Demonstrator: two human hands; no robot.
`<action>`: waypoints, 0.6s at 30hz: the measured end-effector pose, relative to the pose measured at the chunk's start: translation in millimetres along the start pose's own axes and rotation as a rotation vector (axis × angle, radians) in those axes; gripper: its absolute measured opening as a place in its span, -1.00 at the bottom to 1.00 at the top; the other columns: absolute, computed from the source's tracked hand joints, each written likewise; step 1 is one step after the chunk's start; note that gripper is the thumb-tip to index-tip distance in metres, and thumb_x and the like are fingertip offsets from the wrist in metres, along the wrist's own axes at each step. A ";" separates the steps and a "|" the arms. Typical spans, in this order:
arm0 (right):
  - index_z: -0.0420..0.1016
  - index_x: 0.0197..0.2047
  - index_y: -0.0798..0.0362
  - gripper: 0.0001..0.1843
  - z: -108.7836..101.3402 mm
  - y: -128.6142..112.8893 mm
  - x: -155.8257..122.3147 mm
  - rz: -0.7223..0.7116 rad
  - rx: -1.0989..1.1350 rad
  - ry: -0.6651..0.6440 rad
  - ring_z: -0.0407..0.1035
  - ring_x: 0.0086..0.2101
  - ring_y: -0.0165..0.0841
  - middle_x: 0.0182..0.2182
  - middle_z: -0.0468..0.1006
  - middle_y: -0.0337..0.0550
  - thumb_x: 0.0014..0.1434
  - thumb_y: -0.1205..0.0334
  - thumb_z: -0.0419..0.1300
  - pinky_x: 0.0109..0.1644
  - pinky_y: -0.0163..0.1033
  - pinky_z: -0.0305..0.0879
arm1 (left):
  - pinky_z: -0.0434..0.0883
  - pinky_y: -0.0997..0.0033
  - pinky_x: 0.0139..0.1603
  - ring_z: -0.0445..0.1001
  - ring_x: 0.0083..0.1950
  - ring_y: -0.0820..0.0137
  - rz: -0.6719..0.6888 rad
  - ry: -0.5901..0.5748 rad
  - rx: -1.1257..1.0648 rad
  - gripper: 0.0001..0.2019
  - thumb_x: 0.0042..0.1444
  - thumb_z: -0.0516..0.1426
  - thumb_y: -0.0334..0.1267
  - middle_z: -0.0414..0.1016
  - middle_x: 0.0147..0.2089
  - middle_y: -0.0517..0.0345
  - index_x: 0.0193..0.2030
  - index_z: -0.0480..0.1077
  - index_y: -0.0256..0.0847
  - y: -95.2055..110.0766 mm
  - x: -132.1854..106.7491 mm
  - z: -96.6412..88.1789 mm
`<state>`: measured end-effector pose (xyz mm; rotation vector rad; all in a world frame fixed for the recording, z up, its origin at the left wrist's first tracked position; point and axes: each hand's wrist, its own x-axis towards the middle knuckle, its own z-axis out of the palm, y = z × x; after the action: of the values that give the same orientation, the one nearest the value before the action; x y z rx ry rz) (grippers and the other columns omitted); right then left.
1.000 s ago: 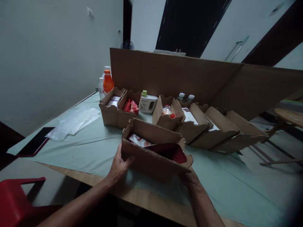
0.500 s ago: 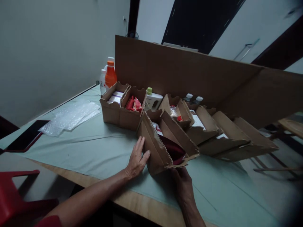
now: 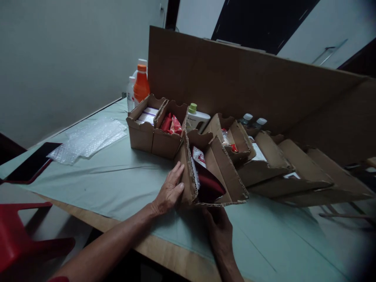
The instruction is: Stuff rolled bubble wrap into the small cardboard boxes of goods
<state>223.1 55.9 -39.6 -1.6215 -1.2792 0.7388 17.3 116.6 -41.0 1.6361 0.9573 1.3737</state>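
An open-topped cardboard box (image 3: 232, 172) stands pulled forward of the others, near the table's front edge. Inside it are a dark red item (image 3: 209, 184) and a white packet with red print (image 3: 199, 156). My left hand (image 3: 169, 192) lies against the box's left wall, fingers stretched flat and thumb apart. Under the box's front edge, my right hand (image 3: 217, 227) holds it from below; its fingertips are hidden by the box.
To the left stand two joined boxes (image 3: 141, 139) with white cartons and red packets (image 3: 172, 124). Bottles (image 3: 141, 86) and a white jug (image 3: 197, 119) are behind. More boxes (image 3: 264, 164) line the right. Bubble wrap (image 3: 89, 141), a phone (image 3: 32, 162) and a red stool (image 3: 26, 239) are left.
The front box has turned slightly, its front end swinging left, and my right hand has moved left with it. My left hand stays on its side wall. The camera view has shifted a little.
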 end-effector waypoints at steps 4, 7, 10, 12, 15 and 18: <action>0.58 -0.05 0.04 -0.48 -0.4 1.6 -0.3 -0.001 0.013 0.013 0.54 -0.14 -0.05 -0.16 0.69 -0.01 0.02 -0.13 0.33 -0.12 -0.04 0.47 | -0.11 -0.12 0.52 -0.16 0.58 0.04 0.177 -0.079 0.017 -0.37 0.33 -0.01 0.04 -0.12 0.58 0.09 0.50 0.03 0.03 7.7 0.8 -4.3; 0.59 -0.05 0.04 -0.49 -1.6 1.7 -1.5 0.006 -0.020 -0.021 0.54 -0.12 -0.05 -0.15 0.69 -0.01 0.04 -0.13 0.32 -0.09 -0.04 0.47 | -0.12 -0.08 0.53 -0.17 0.58 0.03 0.189 -0.107 -0.053 -0.32 0.29 0.04 0.06 -0.13 0.59 0.12 0.51 0.00 0.04 15.0 7.9 -8.7; 0.59 -0.09 0.06 -0.51 -2.8 3.3 -2.5 0.024 -0.043 -0.059 0.54 -0.14 -0.08 -0.17 0.69 -0.03 0.06 -0.14 0.32 -0.05 -0.04 0.46 | -0.10 -0.02 0.53 -0.15 0.58 0.07 0.095 -0.053 -0.136 -0.28 0.30 0.00 0.12 -0.17 0.59 0.10 0.53 -0.09 0.01 24.5 23.2 -10.9; 0.60 -0.08 0.07 -0.50 -3.6 4.7 -2.3 0.030 -0.052 -0.065 0.54 -0.13 -0.07 -0.17 0.69 -0.04 0.06 -0.13 0.32 -0.04 -0.04 0.46 | -0.14 -0.03 0.53 -0.18 0.58 0.06 0.075 -0.041 -0.091 -0.24 0.28 -0.01 0.20 -0.17 0.59 0.06 0.53 -0.07 -0.03 32.2 34.9 -9.8; 0.61 -0.06 0.06 -0.51 -4.4 6.1 -1.0 0.034 -0.049 -0.080 0.54 -0.14 -0.07 -0.18 0.69 -0.04 0.06 -0.12 0.32 -0.07 -0.05 0.47 | -0.24 -0.12 0.52 -0.27 0.58 -0.05 0.161 -0.071 0.042 -0.18 0.18 0.05 0.33 -0.10 0.58 0.01 0.47 0.09 -0.04 41.5 45.0 -3.5; 0.60 -0.06 0.06 -0.51 -3.5 7.8 -0.9 0.044 -0.036 -0.091 0.55 -0.16 -0.08 -0.19 0.69 -0.03 0.06 -0.12 0.32 -0.07 -0.06 0.47 | -0.23 -0.12 0.52 -0.28 0.58 -0.05 0.196 -0.012 0.026 -0.18 0.21 -0.01 0.35 -0.18 0.59 0.03 0.50 0.02 -0.02 39.9 40.8 5.6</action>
<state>229.1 53.7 -45.4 -1.6661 -1.3322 0.8290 30.8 136.6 11.1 1.7948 0.8281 1.4841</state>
